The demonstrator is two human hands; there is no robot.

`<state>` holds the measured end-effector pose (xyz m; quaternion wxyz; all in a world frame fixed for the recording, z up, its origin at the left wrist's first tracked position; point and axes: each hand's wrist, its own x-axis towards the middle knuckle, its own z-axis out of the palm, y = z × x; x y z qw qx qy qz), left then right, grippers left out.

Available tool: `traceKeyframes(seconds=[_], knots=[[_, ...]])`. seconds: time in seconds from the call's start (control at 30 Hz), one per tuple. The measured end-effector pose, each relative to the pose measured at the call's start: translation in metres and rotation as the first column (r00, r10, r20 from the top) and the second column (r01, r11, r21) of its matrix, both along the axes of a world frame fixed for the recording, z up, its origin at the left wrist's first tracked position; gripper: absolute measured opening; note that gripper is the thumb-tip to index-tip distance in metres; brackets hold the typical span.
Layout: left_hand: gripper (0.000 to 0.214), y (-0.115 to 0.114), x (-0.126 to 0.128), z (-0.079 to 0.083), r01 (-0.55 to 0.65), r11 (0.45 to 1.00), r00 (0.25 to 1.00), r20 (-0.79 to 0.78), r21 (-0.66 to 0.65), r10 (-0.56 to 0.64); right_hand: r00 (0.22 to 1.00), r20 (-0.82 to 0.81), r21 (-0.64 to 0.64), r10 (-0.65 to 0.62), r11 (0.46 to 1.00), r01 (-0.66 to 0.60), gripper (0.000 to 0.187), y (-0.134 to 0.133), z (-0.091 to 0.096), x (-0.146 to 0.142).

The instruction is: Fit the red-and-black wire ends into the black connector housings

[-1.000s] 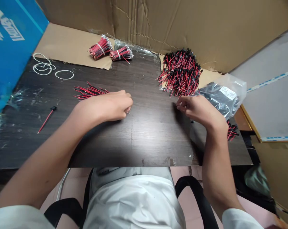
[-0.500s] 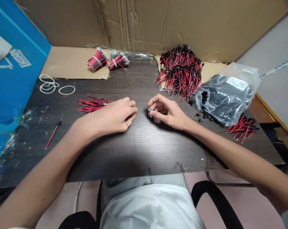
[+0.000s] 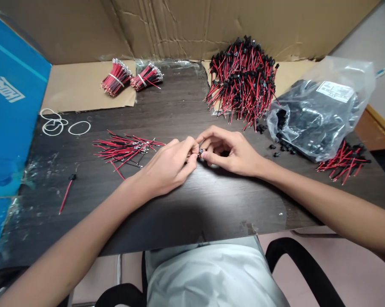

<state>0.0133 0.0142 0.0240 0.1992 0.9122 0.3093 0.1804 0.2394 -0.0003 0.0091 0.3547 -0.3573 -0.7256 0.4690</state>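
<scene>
My right hand (image 3: 229, 151) pinches a small black connector housing (image 3: 201, 151) between thumb and fingertips over the middle of the table. Against it are the closed fingertips of my left hand (image 3: 176, 164), which grip a thin wire whose metal tip barely shows; most of it is hidden by the fingers. Just left of that hand lies a loose heap of red and black wires (image 3: 125, 147) with silvery terminals. One red wire with a black connector (image 3: 66, 194) lies alone farther left.
Two banded wire bundles (image 3: 117, 77) sit on cardboard at the back left, near white rubber bands (image 3: 79, 128). A big pile of wired connectors (image 3: 243, 85) stands back right. Beside it a clear bag (image 3: 320, 115) spills black housings; a smaller wire pile (image 3: 342, 164) lies at far right.
My left hand has moved right, from beside the wire heap to meet the housing in my right hand. More of the heap now shows. The whole view has shifted somewhat.
</scene>
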Motion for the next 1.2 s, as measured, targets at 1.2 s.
traceKeyframes(seconds=[1.2], knots=[[0.014, 0.001, 0.001, -0.016, -0.087, 0.993, 0.986, 0.147, 0.075, 0.075, 0.998, -0.053, -0.003, -0.025, 1.0, 0.025, 0.014, 0.002, 0.002, 0.0]])
